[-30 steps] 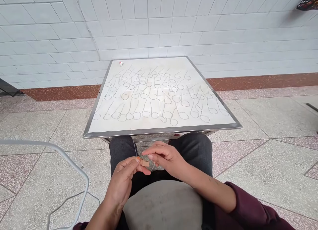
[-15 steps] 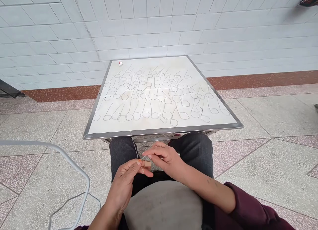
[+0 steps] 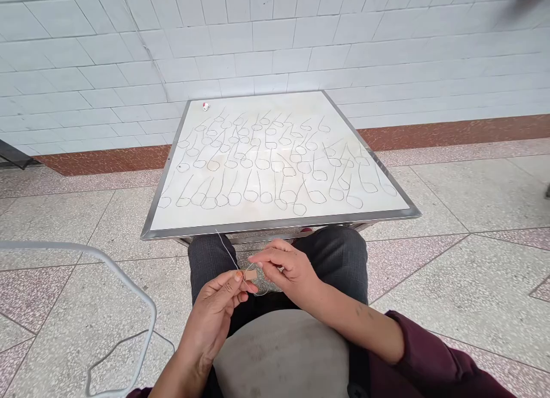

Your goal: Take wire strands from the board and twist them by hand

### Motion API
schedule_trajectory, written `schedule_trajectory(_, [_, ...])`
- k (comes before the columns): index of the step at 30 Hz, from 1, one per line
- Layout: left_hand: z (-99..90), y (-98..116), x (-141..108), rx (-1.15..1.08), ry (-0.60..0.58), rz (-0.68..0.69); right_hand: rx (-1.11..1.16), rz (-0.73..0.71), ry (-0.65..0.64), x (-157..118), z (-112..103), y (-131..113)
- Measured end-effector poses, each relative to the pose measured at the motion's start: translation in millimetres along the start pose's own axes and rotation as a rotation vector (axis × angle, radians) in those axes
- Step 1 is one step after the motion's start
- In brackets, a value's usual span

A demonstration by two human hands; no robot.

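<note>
A thin pale wire (image 3: 227, 249) runs from near the table's front edge down to my hands and bends into a loop below them. My left hand (image 3: 219, 300) pinches the wire between thumb and finger, with a small tan piece (image 3: 250, 275) at its fingertips. Just to the right, my right hand (image 3: 289, 272) closes its thumb and index finger on the wire's other part. Both hands are over my lap, in front of the table. Several looped wires (image 3: 299, 209) lie spread in rows across the white tabletop (image 3: 193, 217).
The table has a grey metal rim (image 3: 279, 225). A small white and red object (image 3: 205, 106) sits at its back left corner. A grey tubular frame (image 3: 129, 280) stands on the floor at the left. Behind the table is a white tiled wall (image 3: 275, 37).
The wire's upper end has swung to the left. My left hand's lower fingers have curled in, and the loop below the hands shows lower. The view has shifted slightly.
</note>
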State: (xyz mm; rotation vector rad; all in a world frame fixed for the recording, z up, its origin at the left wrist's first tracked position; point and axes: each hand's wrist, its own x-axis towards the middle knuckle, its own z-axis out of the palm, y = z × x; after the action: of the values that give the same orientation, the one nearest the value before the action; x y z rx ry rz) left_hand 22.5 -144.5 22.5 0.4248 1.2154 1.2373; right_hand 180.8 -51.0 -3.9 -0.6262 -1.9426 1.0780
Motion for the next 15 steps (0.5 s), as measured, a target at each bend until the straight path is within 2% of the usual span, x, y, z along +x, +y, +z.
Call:
schedule_trajectory(10, [-2.5,0.0,-0.5,0.088,-0.036,-0.004,-0.117,-0.048,0.001,-3.3,2.5,-0.5])
schedule_trajectory(15, [1.1,1.1,-1.7,0.071,-0.034,0.037,-0.113,-0.05,0.013,-2.9,4.1,-0.6])
